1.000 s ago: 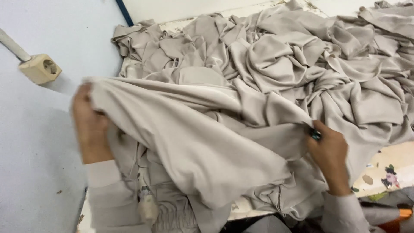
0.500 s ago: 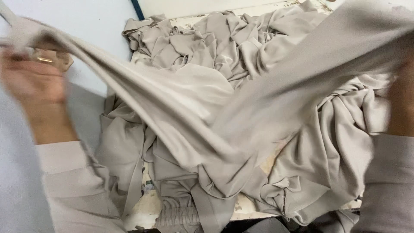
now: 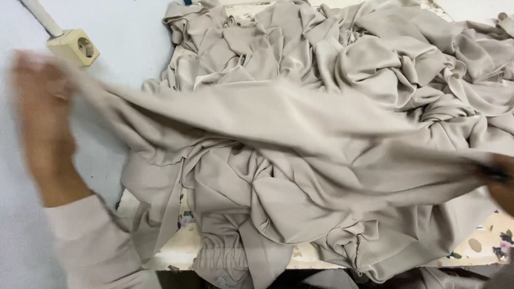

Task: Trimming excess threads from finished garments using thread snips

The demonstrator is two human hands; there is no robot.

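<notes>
A beige cloth piece is stretched wide between both hands over a big heap of the same beige fabric. My left hand, blurred with motion, grips the cloth's left end near the wall. At the right edge of the view my right hand pinches the other end. The stretched piece hangs just above the pile. Both arms wear pale long sleeves.
The heap covers a worn table with a paint-spotted top; some fabric hangs over its front edge. A cream wall socket with a cable duct sits on the pale wall at the upper left.
The cloth, lifted high and tugged up half a second ago, has come down and is now pulled flatter and wider. Both hands have dropped lower and moved apart.
</notes>
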